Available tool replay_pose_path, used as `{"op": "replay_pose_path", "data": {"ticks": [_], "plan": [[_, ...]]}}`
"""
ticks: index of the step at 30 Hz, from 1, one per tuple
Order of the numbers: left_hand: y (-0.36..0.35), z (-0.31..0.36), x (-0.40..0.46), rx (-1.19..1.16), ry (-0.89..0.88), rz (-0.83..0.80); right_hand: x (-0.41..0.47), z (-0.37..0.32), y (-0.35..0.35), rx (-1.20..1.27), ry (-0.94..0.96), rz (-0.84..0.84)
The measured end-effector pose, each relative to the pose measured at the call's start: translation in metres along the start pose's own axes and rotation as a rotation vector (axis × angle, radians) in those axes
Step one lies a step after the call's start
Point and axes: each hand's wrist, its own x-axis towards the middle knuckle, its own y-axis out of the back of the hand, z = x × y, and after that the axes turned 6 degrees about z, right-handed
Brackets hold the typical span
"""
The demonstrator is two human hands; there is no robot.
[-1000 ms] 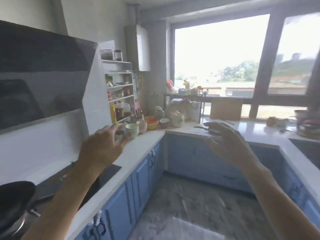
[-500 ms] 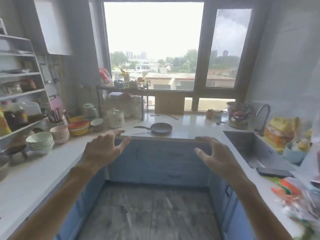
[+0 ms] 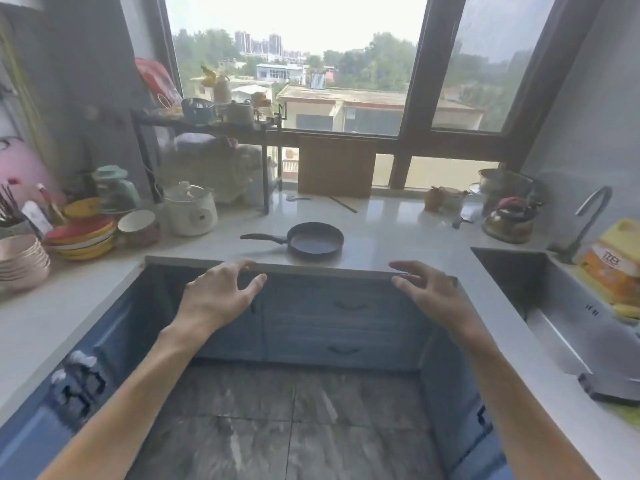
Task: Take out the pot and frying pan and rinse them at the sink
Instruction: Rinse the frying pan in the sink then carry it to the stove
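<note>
view has swung off the stove side and onto the window counter point(image 3: 388, 233) within the last second. the black pan that sat by the stove has dropped out of frame; the small frying pan point(image 3: 314, 240) is now dead centre on the counter, handle pointing left, nothing touching it. left hand point(image 3: 216, 299) and right hand point(image 3: 433, 296) are both empty, fingers spread and loose, raised in front of the counter edge, short of the pan. same open pose as a second ago, just closer to the counter. sink point(image 3: 512, 271) is to the right, basin looks bare, tap point(image 3: 588, 216) behind it. no pot i can pick out for sure; the kettle point(image 3: 507, 220) near the tap is not it. my read: frying pan comes first, rinse not begun, and the carry to the sink is short.
</note>
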Motion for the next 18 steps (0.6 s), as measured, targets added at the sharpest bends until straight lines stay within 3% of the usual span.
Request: {"op": "replay_pose_path", "data": {"ticks": [9, 18], "plan": [[-0.103, -0.010, 0.175, -0.013, 0.040, -0.135, 0.189, 0.062, -0.063, -0.004, -0.128, -0.122], [-0.259, -0.070, 0.348, -0.022, 0.040, -0.337, 0.377, 0.183, -0.123, 0.185, -0.333, -0.246]]}}
